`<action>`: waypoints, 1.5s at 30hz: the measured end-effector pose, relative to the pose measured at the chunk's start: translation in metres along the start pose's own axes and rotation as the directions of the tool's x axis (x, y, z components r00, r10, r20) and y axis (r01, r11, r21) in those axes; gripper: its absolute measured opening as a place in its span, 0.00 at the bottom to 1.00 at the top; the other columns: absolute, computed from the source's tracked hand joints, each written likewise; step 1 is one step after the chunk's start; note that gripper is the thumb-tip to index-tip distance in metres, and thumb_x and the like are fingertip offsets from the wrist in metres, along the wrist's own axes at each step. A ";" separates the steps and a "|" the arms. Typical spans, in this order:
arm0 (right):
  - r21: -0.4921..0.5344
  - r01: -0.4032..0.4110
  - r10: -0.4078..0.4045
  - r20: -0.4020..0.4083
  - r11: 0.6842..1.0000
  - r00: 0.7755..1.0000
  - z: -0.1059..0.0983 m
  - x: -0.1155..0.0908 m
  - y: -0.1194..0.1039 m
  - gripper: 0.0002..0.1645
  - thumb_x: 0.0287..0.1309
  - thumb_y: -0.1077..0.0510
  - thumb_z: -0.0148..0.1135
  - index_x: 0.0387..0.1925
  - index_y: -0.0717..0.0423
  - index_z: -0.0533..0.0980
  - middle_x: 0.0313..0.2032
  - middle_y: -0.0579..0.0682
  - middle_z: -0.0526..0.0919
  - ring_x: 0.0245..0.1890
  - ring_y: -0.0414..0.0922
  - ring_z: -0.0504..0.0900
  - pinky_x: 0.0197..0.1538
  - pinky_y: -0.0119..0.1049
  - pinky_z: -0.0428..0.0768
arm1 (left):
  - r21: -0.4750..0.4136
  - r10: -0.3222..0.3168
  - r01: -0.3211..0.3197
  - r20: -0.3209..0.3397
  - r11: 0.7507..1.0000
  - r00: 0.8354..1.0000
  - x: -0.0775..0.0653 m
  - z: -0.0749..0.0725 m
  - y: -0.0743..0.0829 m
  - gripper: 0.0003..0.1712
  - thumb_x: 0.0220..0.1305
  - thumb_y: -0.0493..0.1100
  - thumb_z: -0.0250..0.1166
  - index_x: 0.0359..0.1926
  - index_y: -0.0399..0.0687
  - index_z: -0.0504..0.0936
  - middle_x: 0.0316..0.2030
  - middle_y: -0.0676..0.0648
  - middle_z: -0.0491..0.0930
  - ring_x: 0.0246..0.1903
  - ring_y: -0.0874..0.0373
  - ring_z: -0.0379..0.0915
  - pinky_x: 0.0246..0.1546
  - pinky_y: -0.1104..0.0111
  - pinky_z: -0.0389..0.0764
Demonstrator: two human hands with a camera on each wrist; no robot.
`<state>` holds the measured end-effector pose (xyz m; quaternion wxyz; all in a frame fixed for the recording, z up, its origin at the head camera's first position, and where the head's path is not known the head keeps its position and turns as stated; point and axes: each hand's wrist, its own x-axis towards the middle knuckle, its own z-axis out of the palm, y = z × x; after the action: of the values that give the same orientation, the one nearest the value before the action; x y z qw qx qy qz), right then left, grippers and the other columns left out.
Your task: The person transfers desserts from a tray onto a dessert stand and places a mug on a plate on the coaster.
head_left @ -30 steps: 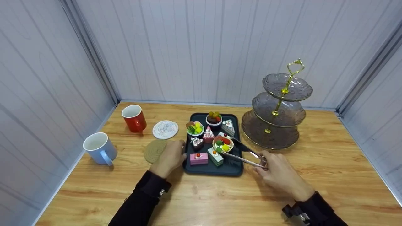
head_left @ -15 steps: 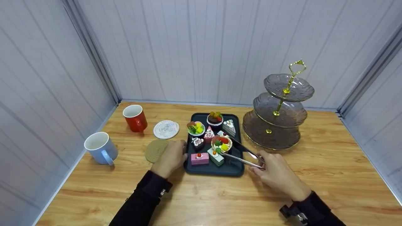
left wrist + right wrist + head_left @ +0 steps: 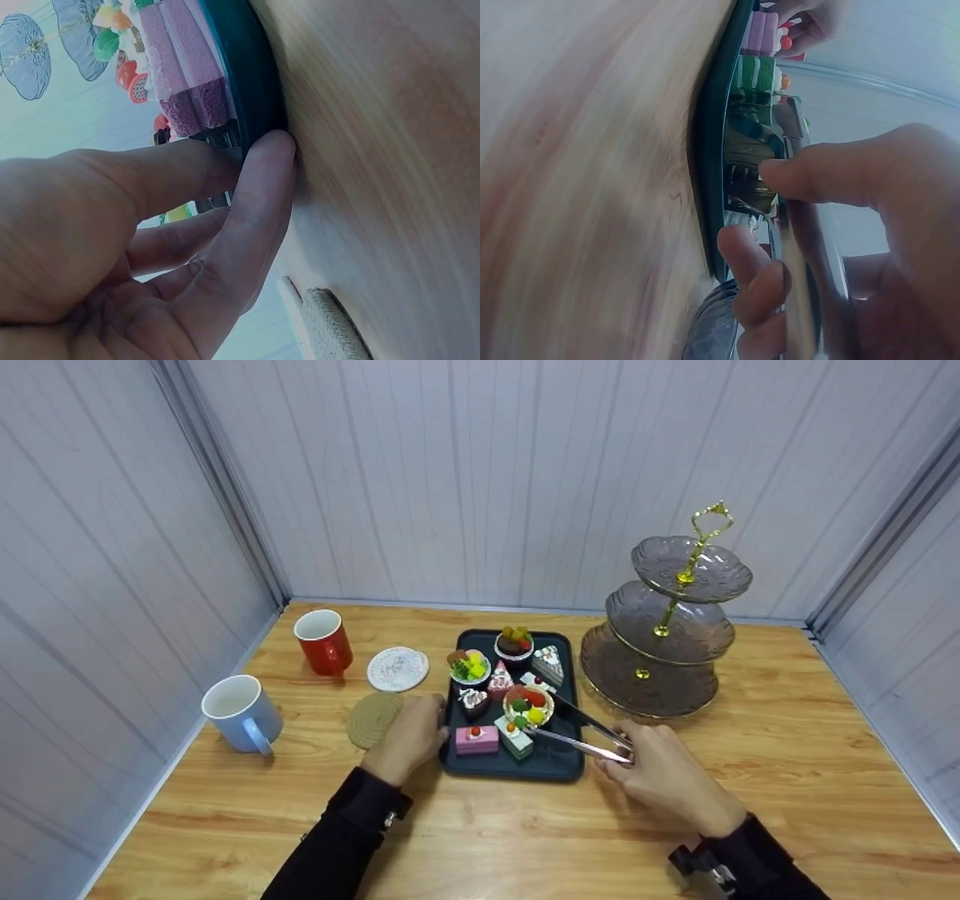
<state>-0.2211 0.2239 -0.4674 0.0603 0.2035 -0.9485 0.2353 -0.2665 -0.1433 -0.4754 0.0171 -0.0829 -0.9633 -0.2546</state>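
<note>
My left hand pinches the left rim of a dark square tray. The left wrist view shows the thumb inside the tray wall and a finger outside it. My right hand grips metal tongs at the tray's right side. Their parted tips flank a fruit-topped tart. Around the tart sit a green layered cake slice, a pink cake slice, several small triangular and chocolate cakes, and two fruit-topped cupcakes, one being the chocolate cupcake.
A three-tier glass stand with a gold handle rises behind the right hand. Left of the tray are a white coaster, a woven coaster, a red mug and a light-blue mug. Walls enclose the back and sides.
My right hand has shifted slightly left with the tongs, whose tips have come closer around the tart. The tart has moved a little left on the tray. The left hand keeps its hold.
</note>
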 end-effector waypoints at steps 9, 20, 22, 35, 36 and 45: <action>0.010 -0.032 0.031 0.010 0.999 0.999 0.005 0.008 -0.005 0.23 0.56 0.51 0.80 0.48 0.59 0.83 0.24 0.40 0.79 0.22 0.36 0.73 0.24 0.31 0.68 | -0.015 0.006 -0.006 0.010 1.000 1.000 0.001 0.001 -0.001 0.14 0.62 0.31 0.74 0.49 0.33 0.87 0.43 0.35 0.90 0.46 0.42 0.88 0.50 0.51 0.88; 0.028 -0.048 0.048 0.005 0.998 0.999 0.012 0.017 -0.007 0.19 0.56 0.52 0.80 0.44 0.57 0.82 0.26 0.41 0.79 0.24 0.38 0.73 0.27 0.32 0.67 | 0.013 0.040 -0.040 -0.008 0.999 0.999 0.000 0.001 -0.002 0.10 0.61 0.32 0.75 0.44 0.35 0.87 0.31 0.42 0.87 0.34 0.50 0.83 0.35 0.56 0.83; 0.037 -0.058 0.058 0.011 0.998 0.998 0.013 0.018 -0.007 0.19 0.57 0.52 0.80 0.44 0.57 0.82 0.26 0.42 0.79 0.24 0.38 0.72 0.27 0.32 0.67 | 0.008 0.028 -0.028 0.001 1.000 1.000 -0.001 0.000 -0.001 0.10 0.62 0.33 0.75 0.44 0.35 0.87 0.33 0.41 0.88 0.35 0.50 0.84 0.36 0.55 0.85; 0.068 -0.041 0.041 0.004 0.997 0.999 0.018 0.018 -0.002 0.13 0.58 0.53 0.79 0.40 0.51 0.83 0.25 0.39 0.78 0.23 0.36 0.72 0.25 0.30 0.66 | -0.009 -0.007 0.007 0.019 1.000 1.000 -0.001 -0.001 0.001 0.11 0.64 0.33 0.74 0.47 0.35 0.86 0.38 0.39 0.89 0.40 0.47 0.87 0.42 0.54 0.88; 0.068 -0.037 0.037 0.003 0.997 0.999 0.018 0.017 -0.001 0.13 0.58 0.53 0.79 0.40 0.50 0.83 0.25 0.39 0.78 0.22 0.36 0.72 0.25 0.30 0.66 | -0.011 -0.004 0.004 0.017 1.000 1.000 -0.001 -0.001 0.001 0.11 0.64 0.33 0.74 0.47 0.35 0.86 0.37 0.39 0.89 0.40 0.47 0.87 0.42 0.53 0.88; 0.078 -0.015 0.018 -0.034 0.997 0.999 0.018 0.015 0.002 0.10 0.58 0.54 0.79 0.36 0.47 0.83 0.22 0.37 0.77 0.20 0.33 0.69 0.23 0.29 0.63 | 0.003 0.085 -0.085 -0.038 0.996 0.996 -0.002 0.000 -0.002 0.10 0.59 0.30 0.74 0.42 0.32 0.86 0.30 0.41 0.86 0.32 0.50 0.81 0.35 0.54 0.84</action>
<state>-0.2361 0.2112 -0.4808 0.0666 0.1939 -0.9391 0.2758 -0.2650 -0.1450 -0.4765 0.0462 -0.1187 -0.9587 -0.2545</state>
